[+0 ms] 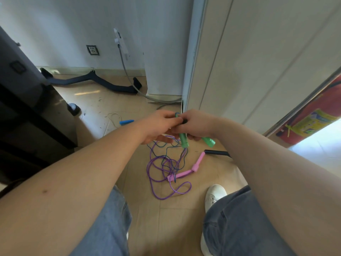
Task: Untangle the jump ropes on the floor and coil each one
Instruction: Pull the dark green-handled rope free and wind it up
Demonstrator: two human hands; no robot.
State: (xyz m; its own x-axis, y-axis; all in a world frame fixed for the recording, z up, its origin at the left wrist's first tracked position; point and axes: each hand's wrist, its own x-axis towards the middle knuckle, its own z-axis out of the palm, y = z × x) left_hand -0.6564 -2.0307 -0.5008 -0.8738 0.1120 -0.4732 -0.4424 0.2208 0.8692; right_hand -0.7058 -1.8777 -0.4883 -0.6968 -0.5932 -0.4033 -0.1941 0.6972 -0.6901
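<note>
My left hand (156,126) and my right hand (195,124) meet above the floor and grip two green jump-rope handles. One green handle (183,140) hangs down between the hands; the other green handle (209,141) sticks out below my right hand. A thin teal cord (167,155) drops from them into a tangle with a purple rope (170,193) lying in loops on the tiles. Two pink handles (184,173) lie across that tangle. A black handle (216,152) lies on the floor under my right forearm. A blue handle (126,122) lies further left.
Beige tiled floor (144,209). My knees in jeans and a white shoe (214,195) frame the ropes. A black cabinet (27,111) stands left, a black curved bar (88,82) by the wall, a grey cable (129,78), a white door frame (193,71), and a red fire extinguisher (311,115) right.
</note>
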